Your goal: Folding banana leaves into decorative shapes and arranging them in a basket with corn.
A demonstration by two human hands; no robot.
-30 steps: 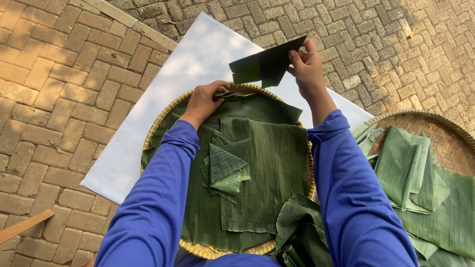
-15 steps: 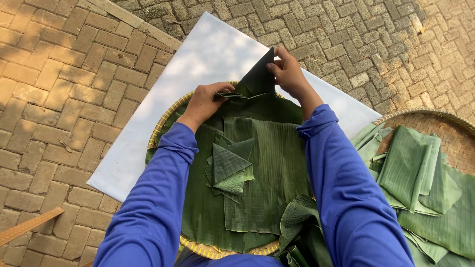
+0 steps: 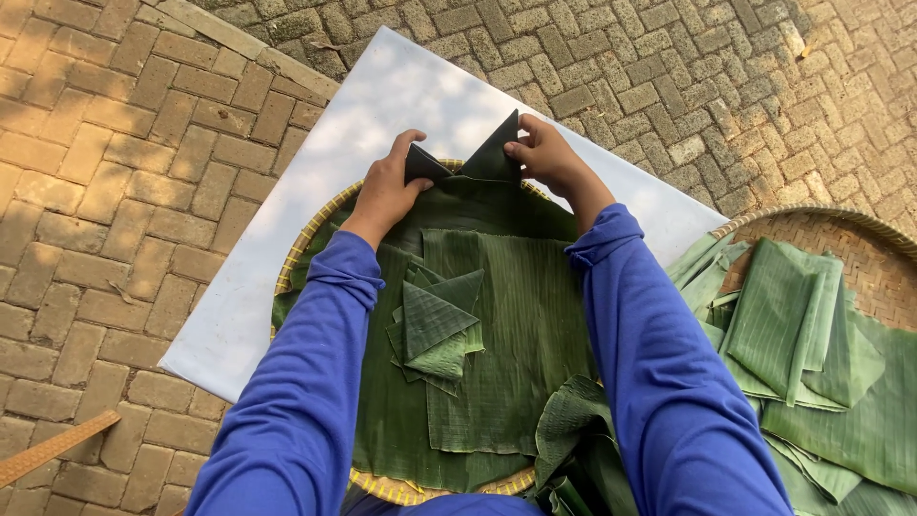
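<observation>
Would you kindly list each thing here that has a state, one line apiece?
Dark leaf piece: folded to a point, pinched at both ends over the tray's far rim.
Left hand: gripping the piece's left end.
Right hand: pinching its right side.
Folded leaf triangles: stacked on the flat leaves.
Round woven tray: lined with flat banana leaves, resting on a white board.
Second woven tray: holding loosely folded leaves.

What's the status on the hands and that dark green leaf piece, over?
Left hand and right hand both pinching the dark green folded banana-leaf piece, raised over the round woven tray. Small folded leaf triangles lie nearer. Nothing between.
</observation>
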